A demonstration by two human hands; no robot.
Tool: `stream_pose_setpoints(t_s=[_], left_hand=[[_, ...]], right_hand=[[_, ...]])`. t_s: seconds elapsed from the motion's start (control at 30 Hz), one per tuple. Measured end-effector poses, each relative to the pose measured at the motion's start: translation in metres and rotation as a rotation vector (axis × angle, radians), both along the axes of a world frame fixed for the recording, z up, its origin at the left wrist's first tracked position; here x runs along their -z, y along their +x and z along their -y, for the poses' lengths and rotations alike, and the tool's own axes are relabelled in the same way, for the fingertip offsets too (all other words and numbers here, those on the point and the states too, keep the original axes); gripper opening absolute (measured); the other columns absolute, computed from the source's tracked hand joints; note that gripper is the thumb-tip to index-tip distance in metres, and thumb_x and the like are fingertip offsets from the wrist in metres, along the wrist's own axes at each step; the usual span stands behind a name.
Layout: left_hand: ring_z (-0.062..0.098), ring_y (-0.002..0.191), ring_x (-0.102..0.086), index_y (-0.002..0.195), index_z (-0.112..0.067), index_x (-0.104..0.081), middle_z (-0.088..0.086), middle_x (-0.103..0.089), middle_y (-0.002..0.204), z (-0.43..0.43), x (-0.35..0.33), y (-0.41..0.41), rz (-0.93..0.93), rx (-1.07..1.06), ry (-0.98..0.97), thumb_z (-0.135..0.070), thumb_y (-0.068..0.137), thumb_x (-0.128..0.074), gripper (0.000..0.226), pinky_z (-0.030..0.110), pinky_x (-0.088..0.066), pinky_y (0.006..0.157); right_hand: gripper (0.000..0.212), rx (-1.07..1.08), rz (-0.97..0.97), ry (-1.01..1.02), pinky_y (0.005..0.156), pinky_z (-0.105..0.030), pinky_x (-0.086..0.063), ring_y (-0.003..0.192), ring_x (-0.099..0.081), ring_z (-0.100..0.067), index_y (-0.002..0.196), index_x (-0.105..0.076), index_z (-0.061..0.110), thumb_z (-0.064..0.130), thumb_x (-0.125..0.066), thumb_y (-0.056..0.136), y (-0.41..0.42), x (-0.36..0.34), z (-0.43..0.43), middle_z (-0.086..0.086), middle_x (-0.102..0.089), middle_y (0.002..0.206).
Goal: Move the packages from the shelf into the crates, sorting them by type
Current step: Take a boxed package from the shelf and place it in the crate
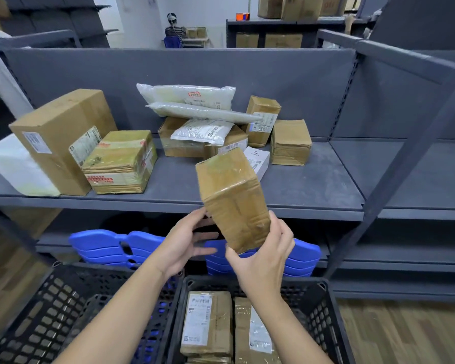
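A taped brown cardboard box (pixel 231 198) hangs tilted in the air in front of the shelf edge. My right hand (pixel 263 256) grips its lower end from below and the right. My left hand (pixel 187 243) sits beside the box's lower left corner with fingers spread and relaxed, its thumb touching the box. Below, the right black crate (pixel 323 308) holds two taped boxes with labels (pixel 208 324). The left black crate (pixel 63 306) shows no packages. On the grey shelf (pixel 313 190) lie several more cardboard boxes (pixel 121 161) and white plastic mailer bags (pixel 189 95).
A large upright carton (pixel 61 135) and a white bag (pixel 16 166) stand at the shelf's left end. Stacked blue plastic panels (pixel 108 245) lie on the lower shelf. A slanted grey upright (pixel 405 164) crosses at right. A person (pixel 174 30) sits far behind.
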State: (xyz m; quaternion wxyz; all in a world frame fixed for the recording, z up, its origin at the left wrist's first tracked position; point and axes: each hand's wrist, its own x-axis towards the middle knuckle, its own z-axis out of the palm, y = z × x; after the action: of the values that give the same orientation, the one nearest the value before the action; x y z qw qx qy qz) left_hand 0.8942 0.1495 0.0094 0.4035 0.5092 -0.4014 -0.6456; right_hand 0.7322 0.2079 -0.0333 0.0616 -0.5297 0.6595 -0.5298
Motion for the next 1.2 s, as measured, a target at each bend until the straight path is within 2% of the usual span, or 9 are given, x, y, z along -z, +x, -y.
stream_pose_setpoints(t_s=[0.07, 0.13, 0.23, 0.37, 0.5, 0.67, 0.83, 1.03, 1.2], left_hand=[[0.026, 0.116, -0.07, 0.121, -0.033, -0.076, 0.0, -0.075, 0.123, 0.003, -0.006, 0.0, 0.057, 0.002, -0.038, -0.049, 0.106, -0.05, 0.034, 0.047, -0.061, 0.085], [0.022, 0.104, -0.07, 0.118, -0.028, -0.077, -0.002, -0.079, 0.111, 0.006, -0.013, 0.001, 0.116, -0.016, -0.086, -0.047, 0.108, -0.048, 0.036, 0.04, -0.055, 0.082], [0.029, 0.097, -0.066, 0.113, -0.024, -0.08, 0.006, -0.08, 0.11, 0.008, -0.024, 0.009, 0.126, 0.028, -0.136, -0.052, 0.103, -0.055, 0.039, 0.043, -0.044, 0.084], [0.017, 0.056, -0.035, 0.092, -0.024, -0.083, -0.003, -0.065, 0.063, 0.01, -0.039, 0.02, 0.145, 0.156, -0.119, -0.054, 0.098, -0.059, 0.039, 0.033, -0.028, 0.055], [0.01, 0.038, -0.039, 0.089, -0.019, -0.084, -0.001, -0.074, 0.071, 0.009, -0.047, 0.026, 0.049, 0.27, -0.018, -0.06, 0.08, -0.069, 0.045, 0.021, -0.037, 0.036], [0.016, 0.048, -0.065, 0.121, -0.017, -0.078, 0.011, -0.077, 0.119, 0.014, -0.04, 0.038, 0.014, 0.315, -0.025, -0.068, 0.043, -0.096, 0.094, 0.03, -0.059, 0.048], [0.025, 0.059, -0.072, 0.14, -0.027, -0.058, 0.007, -0.072, 0.132, 0.008, -0.04, 0.037, 0.021, 0.204, -0.037, -0.045, 0.068, -0.085, 0.08, 0.03, -0.061, 0.05], [0.021, 0.06, -0.073, 0.133, -0.04, -0.054, 0.009, -0.075, 0.127, 0.005, -0.044, 0.039, -0.041, 0.233, 0.026, -0.029, 0.06, -0.09, 0.083, 0.024, -0.059, 0.05], [0.035, 0.093, -0.079, 0.153, -0.031, -0.041, 0.015, -0.07, 0.135, 0.006, -0.042, 0.038, -0.104, 0.282, 0.042, 0.007, 0.083, -0.077, 0.087, 0.027, -0.063, 0.064]], right_hand=[[0.114, -0.097, 0.144, 0.115, 0.102, -0.028, -0.036, 0.13, -0.037, -0.013, 0.155, -0.036, 0.02, 0.038, -0.095, 0.059, -0.003, -0.004, 0.002, 0.005, -0.037, 0.143], [0.111, -0.273, 0.389, 0.267, 0.101, -0.027, -0.044, 0.128, -0.049, -0.007, 0.152, -0.039, 0.028, 0.049, -0.091, 0.055, -0.009, -0.012, 0.004, 0.009, -0.045, 0.142], [0.086, -0.536, 0.742, 0.465, 0.081, -0.019, -0.051, 0.103, -0.068, -0.003, 0.137, -0.057, 0.034, 0.049, -0.084, 0.057, -0.022, -0.02, 0.007, 0.007, -0.07, 0.128], [0.075, -0.698, 0.762, 0.534, 0.082, -0.029, -0.048, 0.107, -0.068, -0.01, 0.137, -0.063, 0.032, 0.054, -0.074, 0.065, -0.037, -0.022, 0.007, 0.006, -0.073, 0.129], [0.077, -0.77, 0.799, 0.519, 0.078, -0.026, -0.048, 0.104, -0.068, -0.006, 0.142, -0.061, 0.028, 0.049, -0.075, 0.068, -0.042, -0.028, 0.005, 0.003, -0.073, 0.131], [0.07, -0.714, 0.743, 0.466, 0.098, -0.035, -0.051, 0.124, -0.065, -0.011, 0.148, -0.055, 0.042, 0.05, -0.074, 0.081, -0.043, -0.033, 0.011, 0.011, -0.069, 0.138], [0.061, -0.526, 0.596, 0.315, 0.117, -0.049, -0.044, 0.134, -0.056, -0.008, 0.139, -0.062, 0.052, 0.074, -0.062, 0.082, -0.037, -0.034, 0.017, 0.021, -0.054, 0.143], [0.036, -0.513, 0.599, 0.326, 0.116, -0.049, -0.045, 0.128, -0.057, -0.003, 0.136, -0.062, 0.054, 0.049, -0.056, 0.101, -0.033, -0.044, 0.016, 0.021, -0.059, 0.135], [0.029, -0.471, 0.607, 0.376, 0.111, -0.045, -0.049, 0.122, -0.056, 0.007, 0.13, -0.062, 0.057, 0.048, -0.046, 0.107, -0.033, -0.049, 0.014, 0.024, -0.062, 0.13]])
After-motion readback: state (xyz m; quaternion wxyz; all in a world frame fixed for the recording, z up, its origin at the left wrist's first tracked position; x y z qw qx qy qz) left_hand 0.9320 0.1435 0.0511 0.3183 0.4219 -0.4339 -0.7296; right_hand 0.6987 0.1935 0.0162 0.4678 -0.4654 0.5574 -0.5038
